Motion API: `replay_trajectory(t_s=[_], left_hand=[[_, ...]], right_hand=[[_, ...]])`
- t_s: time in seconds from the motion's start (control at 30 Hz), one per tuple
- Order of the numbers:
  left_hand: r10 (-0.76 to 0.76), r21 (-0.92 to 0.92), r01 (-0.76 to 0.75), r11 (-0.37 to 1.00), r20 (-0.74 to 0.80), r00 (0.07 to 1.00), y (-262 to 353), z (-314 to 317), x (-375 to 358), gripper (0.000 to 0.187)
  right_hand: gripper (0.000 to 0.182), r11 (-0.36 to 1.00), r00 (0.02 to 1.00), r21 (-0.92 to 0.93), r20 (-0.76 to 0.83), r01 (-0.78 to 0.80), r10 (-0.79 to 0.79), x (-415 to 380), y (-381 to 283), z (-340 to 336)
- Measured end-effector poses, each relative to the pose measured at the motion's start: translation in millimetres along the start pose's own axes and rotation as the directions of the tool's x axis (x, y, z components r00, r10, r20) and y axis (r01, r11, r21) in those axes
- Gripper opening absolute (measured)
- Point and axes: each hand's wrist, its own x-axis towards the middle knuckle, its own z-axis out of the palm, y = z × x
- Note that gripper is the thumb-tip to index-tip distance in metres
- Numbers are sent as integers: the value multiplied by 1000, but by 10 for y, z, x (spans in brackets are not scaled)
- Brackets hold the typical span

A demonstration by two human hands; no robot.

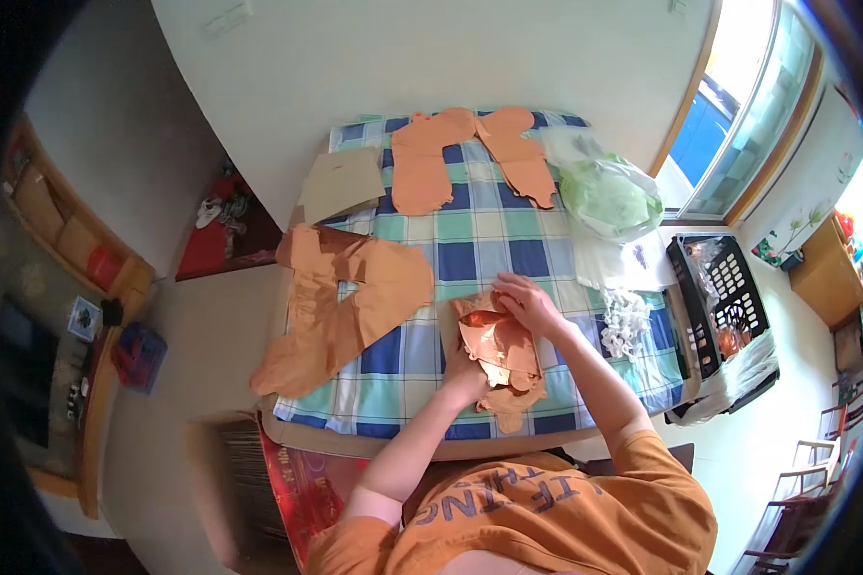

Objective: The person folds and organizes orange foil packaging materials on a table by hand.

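A crumpled copper-orange foil piece (503, 350), shiny inside and matt outside, is bunched up near the front of the table; it looks like a deflated foil balloon. My left hand (465, 376) grips its left side, the fingers partly hidden by the foil. Over its upper right edge my right hand (529, 305) is closed, fingers bent onto the material. To the left lies a large, flat, creased orange foil shape (355, 297). Two more flat orange shapes, one on the left (422, 172) and one on the right (518, 158), are spread at the far end.
A blue-green checked cloth (489, 244) covers the table. Beige card sheets (343, 182) lie at back left, a green-white plastic bag (614, 196) at back right. White stringy material (625, 324) is at the right edge. Beyond it stands a black basket (724, 297) with plastic-wrapped things.
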Motion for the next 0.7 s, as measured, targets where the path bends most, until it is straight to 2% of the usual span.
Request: replay_trajectory(t_s=[0.1, 0.27, 0.37, 0.4, 0.5, 0.53, 0.57, 0.63, 0.67, 0.7], left_hand=[[49, 18, -48, 999, -50, 998, -40, 42, 26, 60], [10, 62, -11, 998, 5, 1000, -7, 28, 38, 62], [82, -18, -85, 996, -121, 989, -154, 169, -13, 57], [82, -91, -103, 990, -216, 973, -154, 103, -10, 50], [-166, 42, 165, 985, 17, 986, -361, 164, -172, 46], [-117, 26, 121, 992, -122, 986, -287, -18, -166, 34], [-233, -9, 233, 972, -21, 972, -235, -216, -107, 32], [-442, -45, 458, 888, 189, 877, -185, -521, 49, 28], [-408, -77, 404, 912, -45, 912, -226, -482, 90, 21], [-354, -98, 343, 934, -133, 926, -290, -413, 186, 23]], right_hand=[[32, 961, 991, -242, 25, 134, -132, -79, -42, 69], [34, 943, 976, -253, 90, 214, -197, -268, -18, 26], [34, 942, 974, -253, 108, 220, -198, -310, -16, -2], [35, 945, 975, -246, 113, 214, -192, -308, -23, -5], [35, 951, 975, -229, 122, 208, -184, -306, 10, 1], [36, 952, 975, -223, 125, 208, -184, -307, 22, 5], [36, 954, 976, -220, 123, 203, -179, -305, 27, 6], [37, 958, 978, -212, 123, 194, -170, -312, 15, 5], [37, 957, 978, -217, 122, 192, -168, -318, 2, 7], [37, 956, 979, -223, 120, 190, -166, -319, -7, 6]])
